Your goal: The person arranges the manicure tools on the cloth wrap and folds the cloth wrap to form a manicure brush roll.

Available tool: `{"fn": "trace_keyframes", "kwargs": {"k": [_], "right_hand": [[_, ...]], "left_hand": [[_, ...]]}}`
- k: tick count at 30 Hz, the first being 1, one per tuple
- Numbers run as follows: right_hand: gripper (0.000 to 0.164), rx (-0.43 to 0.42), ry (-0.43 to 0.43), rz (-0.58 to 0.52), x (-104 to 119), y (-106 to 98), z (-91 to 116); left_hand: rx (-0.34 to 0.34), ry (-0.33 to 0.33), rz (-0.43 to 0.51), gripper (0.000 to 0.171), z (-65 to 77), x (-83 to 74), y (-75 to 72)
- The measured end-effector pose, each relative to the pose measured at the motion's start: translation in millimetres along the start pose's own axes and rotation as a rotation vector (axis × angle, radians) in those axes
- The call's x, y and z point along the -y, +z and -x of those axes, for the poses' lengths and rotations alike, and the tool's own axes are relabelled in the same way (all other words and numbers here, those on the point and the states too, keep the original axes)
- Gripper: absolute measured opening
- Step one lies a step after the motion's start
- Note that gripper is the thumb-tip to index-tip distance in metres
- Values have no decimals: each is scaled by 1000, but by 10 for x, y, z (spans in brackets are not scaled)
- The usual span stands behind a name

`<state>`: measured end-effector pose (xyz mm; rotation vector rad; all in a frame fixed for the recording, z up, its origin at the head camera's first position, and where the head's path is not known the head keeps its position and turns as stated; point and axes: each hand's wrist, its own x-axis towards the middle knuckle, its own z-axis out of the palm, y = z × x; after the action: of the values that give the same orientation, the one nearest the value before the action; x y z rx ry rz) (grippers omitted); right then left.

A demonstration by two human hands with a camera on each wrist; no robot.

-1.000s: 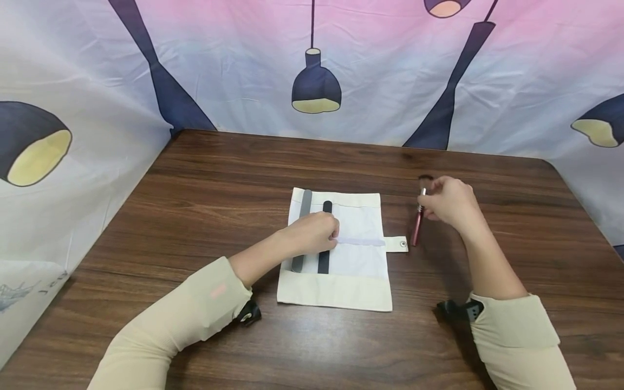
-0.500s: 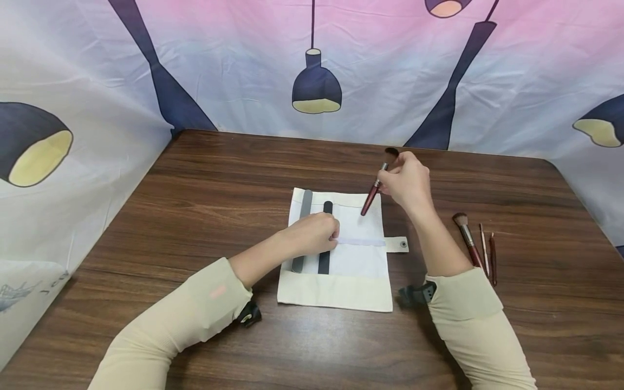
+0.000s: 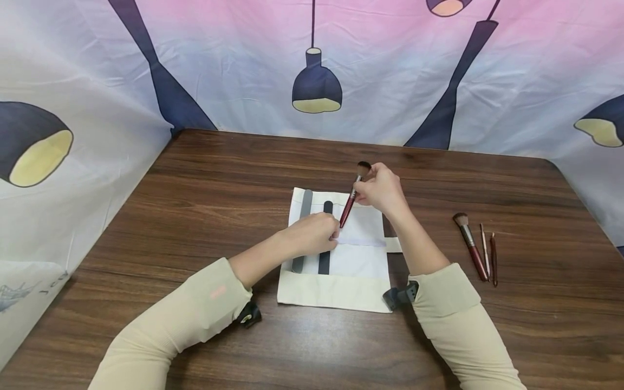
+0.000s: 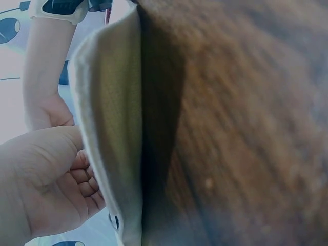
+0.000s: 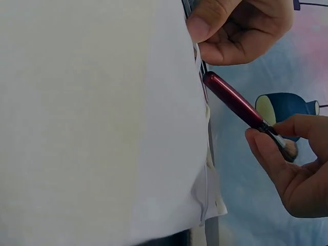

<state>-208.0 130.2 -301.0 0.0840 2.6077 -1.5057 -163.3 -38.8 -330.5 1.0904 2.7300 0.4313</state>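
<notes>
An off-white cloth brush roll [image 3: 336, 293] lies unfolded on the table, with a pale band across its middle. My left hand [image 3: 311, 235] pinches that band between thumb and fingers, as the right wrist view also shows. A flat grey strip [image 3: 305, 203] and a flat black strip [image 3: 324, 264] run under the band, to the left. My right hand [image 3: 382, 189] pinches a makeup brush [image 3: 348, 209] near its bristles, dark tips up. Its red handle [image 5: 233, 98] points down, the end close to the left fingertips and the band.
To the right lie another makeup brush [image 3: 472, 247] and two thin tools [image 3: 493, 259] side by side on the dark wooden table [image 3: 234, 179]. The roll's snap tab [image 3: 393, 245] sticks out beneath the right forearm. A printed cloth backdrop [image 3: 253, 70] stands behind the table.
My right hand has carried the makeup brush leftward from beside the roll to over it, its handle end now at the left fingers. The left hand has stayed in place.
</notes>
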Motion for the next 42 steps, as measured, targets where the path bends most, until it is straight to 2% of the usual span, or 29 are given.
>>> {"fn": "trace_keyframes", "kwargs": {"k": [7,15,23,29,34,42], "right_hand": [[51,116,42,36,-31,62,-64],[57,171,38,71,-56,104,-58],[54,242,21,146,-89,122,-59],[51,321,49,146,-88,134,-62],[49,392,40,155,-90,133,-58],[61,454,39,226,-107,138,-44]], "left_hand": [[1,-5,6,18,15,-4,-13],[0,-3,15,22,19,-2,-10],[5,-3,29,20,3,7,-12],[8,14,38,18,-6,17,-10],[13,25,43,24,-12,24,-10],[20,26,64,23,-20,31,-10]]}}
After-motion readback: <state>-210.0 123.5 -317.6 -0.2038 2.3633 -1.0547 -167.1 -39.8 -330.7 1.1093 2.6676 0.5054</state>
